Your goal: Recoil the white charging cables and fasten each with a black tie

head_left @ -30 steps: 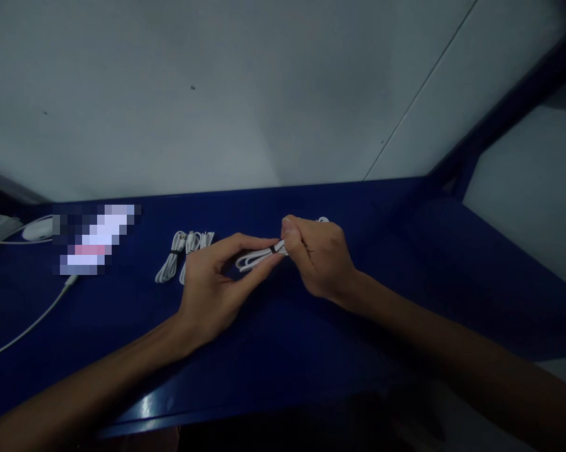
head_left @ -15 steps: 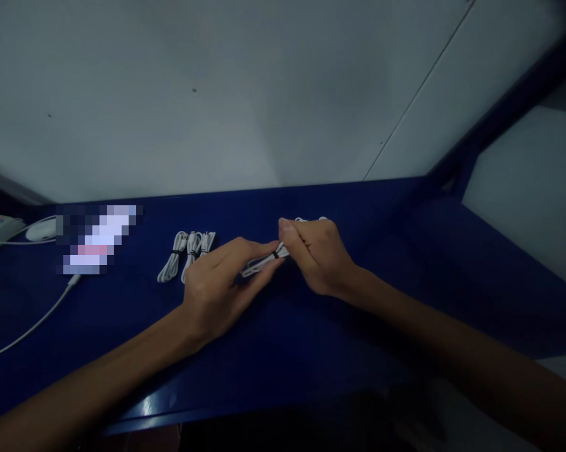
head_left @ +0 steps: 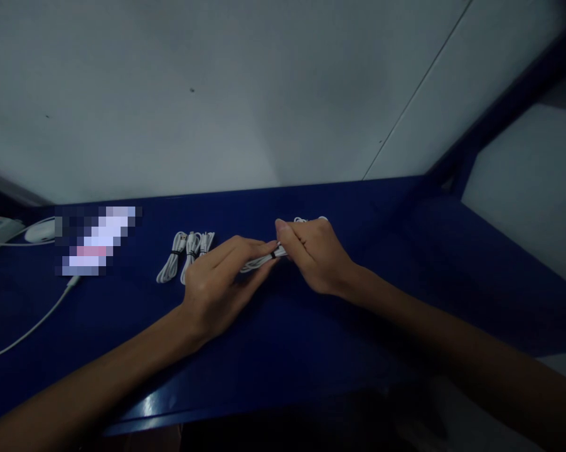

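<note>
Two bare hands meet over a blue table (head_left: 264, 358), working on one white cable (head_left: 256, 263) that is folded into a bundle with a black tie (head_left: 273, 255) around it. From where I stand, the left hand (head_left: 217, 282) has the bundle pinched between thumb and fingers close to the tie, with the looped end lying in the gap behind the fingertips. The right hand (head_left: 317, 256) is curled tightly on the other end, thumb on top and fingers folded under, so most of that end is hidden from me. The cable sits between the two hands, around the middle of the table's width; I cannot tell whether any of it touches the tabletop.

Just past the knuckles of the right hand, some white loops (head_left: 300, 220) peek out, mostly covered. Over by the left hand, three more tied bundles stand in a row on the table: the outermost bundle (head_left: 170, 258) is in full view, the middle bundle (head_left: 191, 248) is partly behind the hand, and the nearest bundle (head_left: 207, 242) shows only its upper part.

Farther left lies a bright, blurred-out slab (head_left: 95, 235) with a white cord (head_left: 52, 320) running from its near end. A rounded white object (head_left: 39, 233) rests beside it. Behind everything rises a pale grey wall (head_left: 226, 125).
</note>
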The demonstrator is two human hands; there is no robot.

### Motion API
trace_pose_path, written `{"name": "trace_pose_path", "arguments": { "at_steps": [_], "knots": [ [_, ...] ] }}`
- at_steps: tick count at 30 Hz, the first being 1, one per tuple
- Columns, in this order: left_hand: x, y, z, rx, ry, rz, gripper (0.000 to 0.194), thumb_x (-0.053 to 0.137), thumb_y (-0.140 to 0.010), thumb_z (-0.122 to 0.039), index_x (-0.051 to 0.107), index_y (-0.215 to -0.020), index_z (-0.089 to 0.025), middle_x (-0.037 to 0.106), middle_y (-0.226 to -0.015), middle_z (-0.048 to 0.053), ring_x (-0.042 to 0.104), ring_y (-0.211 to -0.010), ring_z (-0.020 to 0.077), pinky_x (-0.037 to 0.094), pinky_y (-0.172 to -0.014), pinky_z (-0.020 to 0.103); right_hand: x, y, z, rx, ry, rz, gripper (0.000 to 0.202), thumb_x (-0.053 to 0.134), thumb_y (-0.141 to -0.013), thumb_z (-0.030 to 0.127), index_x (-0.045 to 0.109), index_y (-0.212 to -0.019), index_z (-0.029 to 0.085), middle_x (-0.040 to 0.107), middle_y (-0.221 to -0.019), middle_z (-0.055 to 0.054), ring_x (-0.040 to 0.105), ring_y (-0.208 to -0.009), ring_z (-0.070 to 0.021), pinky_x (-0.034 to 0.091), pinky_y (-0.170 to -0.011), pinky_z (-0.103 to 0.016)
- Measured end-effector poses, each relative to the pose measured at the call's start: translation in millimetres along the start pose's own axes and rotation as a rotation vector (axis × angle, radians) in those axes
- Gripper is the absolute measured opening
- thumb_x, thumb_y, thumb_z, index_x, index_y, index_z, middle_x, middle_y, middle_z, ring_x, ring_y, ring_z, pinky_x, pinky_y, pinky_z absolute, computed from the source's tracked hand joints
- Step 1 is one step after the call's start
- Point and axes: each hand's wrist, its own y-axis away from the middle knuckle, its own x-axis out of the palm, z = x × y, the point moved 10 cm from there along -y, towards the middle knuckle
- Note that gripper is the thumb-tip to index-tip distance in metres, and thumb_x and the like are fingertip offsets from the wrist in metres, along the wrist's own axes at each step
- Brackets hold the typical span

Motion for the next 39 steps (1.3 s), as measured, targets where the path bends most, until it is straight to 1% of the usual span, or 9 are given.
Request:
{"name": "trace_pose_path", "arguments": {
  "at_steps": [4,8,10,12,17,22,27,34,39],
  "knots": [
    [0.9,1.2,7.6,-0.097,0.007,0.001,0.022,0.081,-0.098,-0.018,0.079,-0.119,-0.026,0.087,-0.107,0.002,0.084,-0.09,0.0193,0.069,-0.08,0.032,-1.8,0.4,2.9,0.001,-0.018,-0.009,0.051,0.04,-0.117,0.035,0.042,-0.067,0.023,0.045,-0.057,0.004,0.04,-0.05,-0.0112,0.03,-0.056,-0.032],
    [10.9,9.5,36.3,-0.41,0.23,0.033,0.027,0.088,-0.094,-0.027,0.08,-0.119,-0.022,0.086,-0.109,0.003,0.083,-0.099,0.0201,0.067,-0.095,0.032,-12.6,-0.4,2.9,0.028,-0.029,-0.084,0.037,0.049,-0.114,0.032,0.053,-0.078,0.021,0.052,-0.066,0.004,0.047,-0.057,-0.0121,0.034,-0.059,-0.031],
    [23.2,14.9,47.7,-0.556,0.405,0.085,0.03,0.089,-0.094,-0.03,0.081,-0.122,-0.022,0.086,-0.11,0.003,0.083,-0.103,0.0212,0.066,-0.098,0.033,-18.3,-1.5,-0.4,0.052,-0.048,-0.12,0.033,0.051,-0.114,0.031,0.059,-0.083,0.021,0.055,-0.068,0.004,0.049,-0.059,-0.0124,0.036,-0.059,-0.03],
    [36.9,19.6,54.5,-0.68,0.579,0.147,0.031,0.089,-0.094,-0.032,0.083,-0.122,-0.021,0.087,-0.107,0.004,0.083,-0.1,0.0213,0.067,-0.095,0.032,-22.9,-2.9,-4.6,0.069,-0.074,-0.145,0.033,0.054,-0.113,0.031,0.061,-0.083,0.021,0.056,-0.069,0.003,0.049,-0.06,-0.0123,0.037,-0.059,-0.03],
    [64.7,27.1,53.9,-0.882,0.845,0.36,0.023,0.087,-0.095,-0.032,0.086,-0.111,-0.015,0.088,-0.095,0.008,0.085,-0.085,0.0206,0.069,-0.087,0.029,-23.8,-6.4,-21.6,0.142,-0.28,-0.142,0.038,0.062,-0.111,0.037,0.064,-0.077,0.02,0.057,-0.066,0.004,0.049,-0.058,-0.0115,0.038,-0.056,-0.028],
    [72.5,31.2,48.2,-0.968,1.019,0.44,0.02,0.086,-0.097,-0.027,0.086,-0.111,-0.012,0.088,-0.103,0.013,0.086,-0.089,0.0236,0.071,-0.086,0.031,-9.3,-8.7,-32.5,0.229,-0.557,-0.052,0.043,0.072,-0.105,0.055,0.068,-0.079,0.02,0.059,-0.069,0.002,0.047,-0.057,-0.0104,0.036,-0.051,-0.025],
    [74.9,32.7,45.6,-1.003,1.122,0.457,0.022,0.086,-0.096,-0.029,0.086,-0.112,-0.014,0.088,-0.108,0.014,0.086,-0.093,0.024,0.071,-0.084,0.031,1.0,-9.3,-34.2,0.287,-0.744,0.015,0.046,0.071,-0.104,0.06,0.065,-0.081,0.021,0.05,-0.062,0.006,0.037,-0.048,-0.0078,0.03,-0.043,-0.023],
    [75.1,35.6,46.4,-1.002,1.129,0.477,0.025,0.087,-0.096,-0.032,0.087,-0.118,-0.019,0.087,-0.115,0.014,0.086,-0.094,0.0247,0.071,-0.081,0.03,6.7,-9.0,-38.9,0.326,-0.782,0.059,0.048,0.069,-0.104,0.065,0.067,-0.084,0.021,0.05,-0.062,0.005,0.038,-0.047,-0.0082,0.029,-0.041,-0.022],
    [71.4,36.1,55.4,-1.034,1.047,0.392,0.025,0.089,-0.094,-0.033,0.088,-0.115,-0.019,0.087,-0.114,0.013,0.086,-0.088,0.022,0.071,-0.081,0.028,10.0,-8.8,-42.4,0.379,-0.774,0.104,0.046,0.07,-0.103,0.065,0.075,-0.095,0.02,0.048,-0.064,0.005,0.04,-0.052,-0.0091,0.032,-0.042,-0.021]
  ]
}}
